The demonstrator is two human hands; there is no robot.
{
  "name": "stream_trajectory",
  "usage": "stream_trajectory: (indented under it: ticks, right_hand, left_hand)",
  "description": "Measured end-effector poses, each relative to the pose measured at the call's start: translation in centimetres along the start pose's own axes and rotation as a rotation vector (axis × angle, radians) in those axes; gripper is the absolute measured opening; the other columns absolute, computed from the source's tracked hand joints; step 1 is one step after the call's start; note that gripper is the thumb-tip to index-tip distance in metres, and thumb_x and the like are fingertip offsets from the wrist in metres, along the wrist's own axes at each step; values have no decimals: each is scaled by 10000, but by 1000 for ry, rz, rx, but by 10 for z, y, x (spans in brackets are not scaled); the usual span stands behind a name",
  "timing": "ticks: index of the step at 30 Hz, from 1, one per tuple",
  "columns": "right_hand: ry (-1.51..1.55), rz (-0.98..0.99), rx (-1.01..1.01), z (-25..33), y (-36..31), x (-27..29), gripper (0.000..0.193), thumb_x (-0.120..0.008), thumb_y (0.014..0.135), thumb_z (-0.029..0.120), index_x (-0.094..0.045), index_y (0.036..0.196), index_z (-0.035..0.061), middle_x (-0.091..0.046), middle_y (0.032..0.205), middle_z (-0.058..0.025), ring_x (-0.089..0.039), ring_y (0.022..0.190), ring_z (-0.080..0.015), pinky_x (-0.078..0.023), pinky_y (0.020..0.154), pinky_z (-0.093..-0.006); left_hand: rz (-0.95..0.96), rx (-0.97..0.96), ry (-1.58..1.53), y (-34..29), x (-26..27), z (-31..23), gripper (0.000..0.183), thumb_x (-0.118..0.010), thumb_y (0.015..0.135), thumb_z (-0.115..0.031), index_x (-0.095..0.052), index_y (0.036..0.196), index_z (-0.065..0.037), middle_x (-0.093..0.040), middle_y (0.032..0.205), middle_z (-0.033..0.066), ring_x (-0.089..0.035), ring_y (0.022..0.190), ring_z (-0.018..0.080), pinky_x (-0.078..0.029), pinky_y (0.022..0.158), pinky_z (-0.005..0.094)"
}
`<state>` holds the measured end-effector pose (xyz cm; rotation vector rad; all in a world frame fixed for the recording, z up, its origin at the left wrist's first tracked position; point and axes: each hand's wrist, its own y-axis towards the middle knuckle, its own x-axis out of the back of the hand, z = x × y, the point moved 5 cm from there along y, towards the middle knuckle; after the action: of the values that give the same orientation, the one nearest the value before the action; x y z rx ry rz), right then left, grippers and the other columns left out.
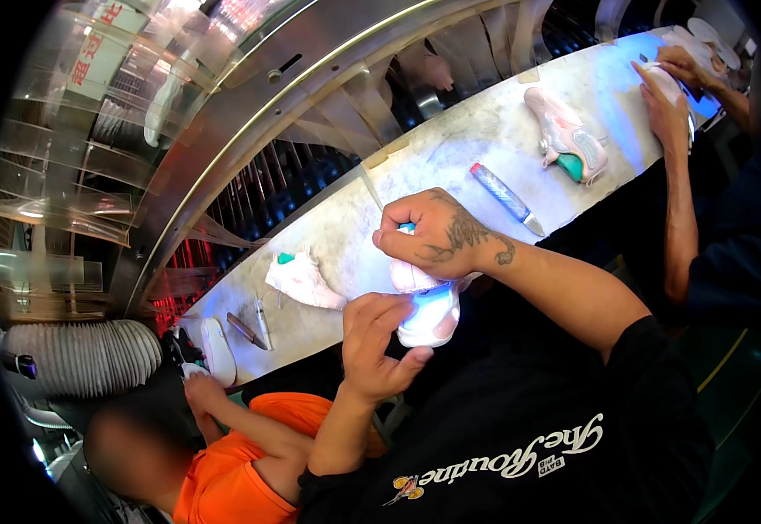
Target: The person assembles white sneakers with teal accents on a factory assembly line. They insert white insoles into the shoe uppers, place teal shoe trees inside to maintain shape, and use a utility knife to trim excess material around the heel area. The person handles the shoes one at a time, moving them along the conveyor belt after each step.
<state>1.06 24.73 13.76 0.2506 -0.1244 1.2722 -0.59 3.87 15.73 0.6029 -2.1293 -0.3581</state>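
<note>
In front of my body I hold a pale pink shoe upper (413, 277) together with a white sole (430, 319), lit blue-white. Curled over the top of the upper, near a bit of teal, is my right hand (440, 234), its fingers closed. My left hand (374, 342) grips the side of the sole, fingers against it and thumb below. The seam between upper and sole is partly behind my fingers. Farther left on the pale work surface (359, 253) lies another pink upper (302, 281) with teal inside.
A clear-handled knife or scraper (506, 199) lies right of my hands, and a shoe (567, 140) beyond it. Thin tools (247, 331) and a white sole (218, 351) are at the left. Co-workers' hands work at both ends. A metal-framed conveyor with clear strips (345, 131) runs behind.
</note>
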Motion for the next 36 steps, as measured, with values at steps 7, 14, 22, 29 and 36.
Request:
stream_trajectory:
  ticks: [7, 14, 22, 29, 36]
  right_hand:
    - [-2, -32, 37, -9, 2, 2, 275, -698, 975, 282, -779, 920, 26, -790, 874, -133, -752, 828, -254, -583, 814, -375]
    - [155, 78, -40, -17, 8, 9, 319, -709, 990, 339, -776, 977, 28, -768, 930, -173, -750, 927, -335, -578, 863, -415]
    - [-67, -153, 475, 27, -83, 24, 562, -880, 878, 171, -646, 1344, -38, -637, 1355, -261, -652, 1270, -417, -549, 1063, -465]
    - [-109, 131, 267, -27, -150, -43, 688, -897, 838, 100, -580, 1436, -23, -499, 1552, -283, -571, 1403, -473, -533, 1160, -500]
    - [-76, 237, 149, -36, -135, -49, 595, -901, 940, 236, -569, 1357, -28, -440, 1628, -319, -526, 1484, -498, -509, 1193, -509]
  left_hand:
    - [-125, -103, 76, -1, -22, 26, 565, -961, 703, -67, -702, 1205, -30, -658, 1303, 201, -662, 1176, 399, -568, 992, 477]
    - [-116, -244, 38, 26, -35, 16, 565, -1010, 771, -146, -660, 1204, -51, -556, 1559, 267, -487, 1551, 512, -486, 1223, 568]
    - [-182, -61, -87, 9, -6, 13, 567, -985, 852, -270, -647, 1204, 18, -615, 1485, 334, -553, 1465, 590, -504, 1181, 622]
    - [-31, 280, -269, -62, -51, 10, 561, -986, 852, -264, -682, 1242, 3, -594, 1477, 296, -625, 1380, 486, -537, 1131, 530]
    - [-9, 343, -251, -65, -51, 24, 615, -1010, 820, -318, -667, 1225, -9, -589, 1462, 268, -651, 1322, 418, -561, 1072, 477]
